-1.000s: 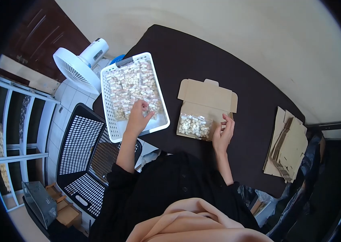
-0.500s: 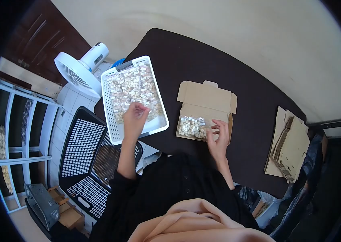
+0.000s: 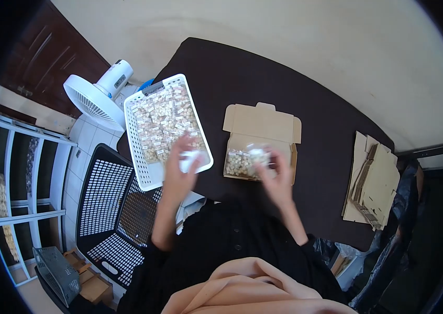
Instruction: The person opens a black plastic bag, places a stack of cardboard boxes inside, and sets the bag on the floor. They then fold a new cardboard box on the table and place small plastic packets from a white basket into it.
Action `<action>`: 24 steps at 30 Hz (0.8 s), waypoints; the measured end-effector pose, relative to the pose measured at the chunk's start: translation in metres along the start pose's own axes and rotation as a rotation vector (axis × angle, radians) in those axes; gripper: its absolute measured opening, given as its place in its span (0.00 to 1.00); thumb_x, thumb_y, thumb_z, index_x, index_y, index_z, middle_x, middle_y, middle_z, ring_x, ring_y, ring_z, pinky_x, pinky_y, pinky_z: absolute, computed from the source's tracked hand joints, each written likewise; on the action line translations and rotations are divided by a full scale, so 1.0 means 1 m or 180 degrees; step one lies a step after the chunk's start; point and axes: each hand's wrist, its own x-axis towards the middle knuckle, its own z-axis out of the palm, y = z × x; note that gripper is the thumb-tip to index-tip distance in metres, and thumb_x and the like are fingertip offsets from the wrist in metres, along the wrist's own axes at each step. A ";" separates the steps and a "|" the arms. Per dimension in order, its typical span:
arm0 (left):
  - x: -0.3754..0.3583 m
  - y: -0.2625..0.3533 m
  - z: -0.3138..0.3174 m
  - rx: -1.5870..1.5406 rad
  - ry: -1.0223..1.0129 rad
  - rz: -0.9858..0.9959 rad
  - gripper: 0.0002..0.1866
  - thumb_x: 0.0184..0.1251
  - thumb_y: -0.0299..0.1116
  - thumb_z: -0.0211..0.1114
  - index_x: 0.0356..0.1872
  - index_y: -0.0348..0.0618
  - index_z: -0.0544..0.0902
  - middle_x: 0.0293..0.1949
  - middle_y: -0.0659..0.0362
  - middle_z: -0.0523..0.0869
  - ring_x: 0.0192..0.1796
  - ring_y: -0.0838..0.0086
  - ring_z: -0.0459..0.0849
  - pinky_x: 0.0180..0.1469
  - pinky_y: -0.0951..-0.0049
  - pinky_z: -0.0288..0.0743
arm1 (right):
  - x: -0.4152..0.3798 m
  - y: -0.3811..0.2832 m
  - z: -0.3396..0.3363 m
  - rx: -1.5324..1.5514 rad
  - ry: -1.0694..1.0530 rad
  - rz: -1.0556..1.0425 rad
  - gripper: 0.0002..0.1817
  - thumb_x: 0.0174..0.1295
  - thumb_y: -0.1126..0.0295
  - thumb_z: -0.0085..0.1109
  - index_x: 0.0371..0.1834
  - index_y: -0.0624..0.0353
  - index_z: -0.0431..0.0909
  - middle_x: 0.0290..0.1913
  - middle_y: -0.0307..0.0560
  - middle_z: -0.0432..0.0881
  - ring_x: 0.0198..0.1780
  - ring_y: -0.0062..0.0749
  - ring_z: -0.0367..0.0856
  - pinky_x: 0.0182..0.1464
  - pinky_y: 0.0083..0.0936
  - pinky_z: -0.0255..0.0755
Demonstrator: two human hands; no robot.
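Observation:
A white basket (image 3: 144, 180) full of small clear packets (image 3: 166, 112) with white labels stands on the dark table. My left hand (image 3: 182, 165), blurred, is over the basket's near right corner; what its fingers hold, if anything, is too smeared to tell. To the right lies an open cardboard box (image 3: 261, 123) with packets of pale pieces (image 3: 239, 163) in its left part. My right hand (image 3: 276, 170) is closed on a clear packet (image 3: 258, 154) above the box's middle.
Flattened cardboard pieces (image 3: 376, 180) lie at the table's right end. A white fan (image 3: 93, 102) stands behind the basket's left side. A black perforated crate (image 3: 107, 188) is left of the table, with shelves (image 3: 28, 209) farther left.
My left hand has moved down and slightly right, toward the basket's near corner. My right hand has shifted a little left and now holds a packet over the box. The view has shifted slightly.

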 end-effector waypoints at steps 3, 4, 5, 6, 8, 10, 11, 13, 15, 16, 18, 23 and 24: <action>0.007 -0.036 -0.041 0.1142 0.0465 -0.0358 0.20 0.56 0.29 0.62 0.49 0.34 0.70 0.44 0.51 0.76 0.49 0.63 0.74 0.52 0.65 0.68 | 0.006 0.050 -0.041 -0.1281 0.0623 0.0405 0.24 0.49 0.68 0.65 0.48 0.68 0.70 0.29 0.49 0.78 0.29 0.27 0.77 0.33 0.25 0.73; 0.005 -0.054 -0.050 0.1814 0.0339 -0.0467 0.22 0.54 0.30 0.63 0.50 0.34 0.69 0.44 0.50 0.75 0.48 0.61 0.74 0.51 0.65 0.68 | 0.004 0.056 -0.044 -0.1266 0.0610 0.0401 0.24 0.49 0.68 0.65 0.48 0.68 0.70 0.29 0.49 0.78 0.29 0.27 0.77 0.33 0.25 0.73; 0.003 -0.070 -0.056 0.2489 0.0210 -0.0581 0.24 0.53 0.31 0.64 0.51 0.34 0.68 0.43 0.49 0.75 0.48 0.59 0.74 0.51 0.65 0.68 | 0.003 0.060 -0.045 -0.1540 0.0394 0.0691 0.26 0.47 0.68 0.66 0.49 0.68 0.70 0.29 0.50 0.78 0.29 0.30 0.78 0.34 0.25 0.73; 0.000 -0.091 -0.058 0.2510 0.0228 -0.0596 0.24 0.53 0.31 0.64 0.51 0.34 0.68 0.43 0.49 0.75 0.48 0.59 0.74 0.51 0.65 0.68 | 0.002 0.063 -0.045 -0.1813 0.0166 0.0978 0.28 0.46 0.69 0.67 0.50 0.69 0.69 0.28 0.51 0.78 0.29 0.32 0.78 0.34 0.26 0.73; -0.004 -0.122 -0.060 0.1955 0.0192 -0.0818 0.28 0.51 0.33 0.66 0.52 0.35 0.66 0.45 0.48 0.72 0.48 0.58 0.74 0.50 0.64 0.69 | 0.000 0.070 -0.041 -0.1840 -0.0124 0.1264 0.34 0.45 0.68 0.67 0.55 0.70 0.64 0.33 0.54 0.76 0.31 0.35 0.77 0.35 0.26 0.73; -0.001 -0.115 -0.059 0.2054 0.0123 -0.0911 0.30 0.50 0.34 0.68 0.52 0.35 0.65 0.47 0.47 0.70 0.48 0.58 0.74 0.50 0.64 0.69 | -0.003 0.075 -0.036 -0.1923 0.0118 0.0719 0.37 0.46 0.67 0.67 0.59 0.69 0.59 0.41 0.56 0.73 0.34 0.36 0.75 0.36 0.27 0.72; 0.001 -0.113 -0.058 0.1965 0.0163 -0.1073 0.30 0.49 0.35 0.68 0.51 0.35 0.65 0.47 0.47 0.70 0.48 0.58 0.74 0.50 0.64 0.69 | -0.004 0.077 -0.035 -0.1913 0.0108 0.0719 0.37 0.46 0.67 0.67 0.59 0.69 0.59 0.41 0.56 0.73 0.34 0.36 0.75 0.36 0.27 0.72; 0.002 -0.110 -0.053 0.1857 0.0301 -0.1139 0.29 0.45 0.35 0.71 0.47 0.38 0.67 0.45 0.48 0.71 0.45 0.60 0.74 0.48 0.65 0.69 | -0.004 0.067 -0.035 -0.1714 0.0082 0.0956 0.39 0.47 0.67 0.66 0.61 0.68 0.56 0.46 0.58 0.68 0.35 0.38 0.74 0.38 0.28 0.71; 0.004 -0.114 -0.055 0.1839 0.0177 -0.1192 0.28 0.44 0.34 0.72 0.45 0.38 0.68 0.44 0.49 0.71 0.44 0.61 0.74 0.46 0.67 0.69 | -0.004 0.053 -0.036 -0.1815 0.0164 0.0941 0.38 0.48 0.68 0.65 0.61 0.68 0.56 0.46 0.57 0.68 0.36 0.38 0.73 0.39 0.29 0.71; 0.005 -0.116 -0.056 0.1837 0.0064 -0.1243 0.26 0.43 0.33 0.72 0.43 0.39 0.68 0.44 0.50 0.71 0.43 0.63 0.74 0.44 0.68 0.69 | -0.005 0.048 -0.038 -0.1900 0.0238 0.0920 0.37 0.49 0.68 0.64 0.61 0.68 0.56 0.46 0.56 0.68 0.36 0.38 0.73 0.40 0.30 0.70; 0.004 -0.115 -0.055 0.1843 0.0202 -0.0987 0.22 0.42 0.31 0.72 0.36 0.39 0.70 0.38 0.53 0.74 0.37 0.67 0.74 0.39 0.70 0.70 | -0.006 0.045 -0.044 -0.2046 0.0370 0.0569 0.36 0.50 0.69 0.63 0.60 0.68 0.57 0.47 0.56 0.67 0.37 0.38 0.72 0.41 0.30 0.70; 0.005 -0.114 -0.059 0.1169 0.0456 -0.0856 0.10 0.51 0.26 0.66 0.32 0.36 0.73 0.25 0.59 0.77 0.27 0.76 0.75 0.32 0.78 0.71 | -0.012 0.034 -0.053 -0.2027 0.0856 0.0189 0.29 0.51 0.71 0.61 0.57 0.65 0.63 0.48 0.51 0.68 0.41 0.34 0.70 0.43 0.28 0.68; 0.004 -0.111 -0.059 0.1160 0.0441 -0.0854 0.10 0.51 0.26 0.66 0.32 0.36 0.73 0.25 0.59 0.77 0.27 0.76 0.75 0.32 0.78 0.71 | -0.013 0.031 -0.054 -0.2038 0.0867 0.0197 0.29 0.51 0.71 0.61 0.57 0.65 0.63 0.48 0.51 0.68 0.41 0.34 0.70 0.43 0.28 0.68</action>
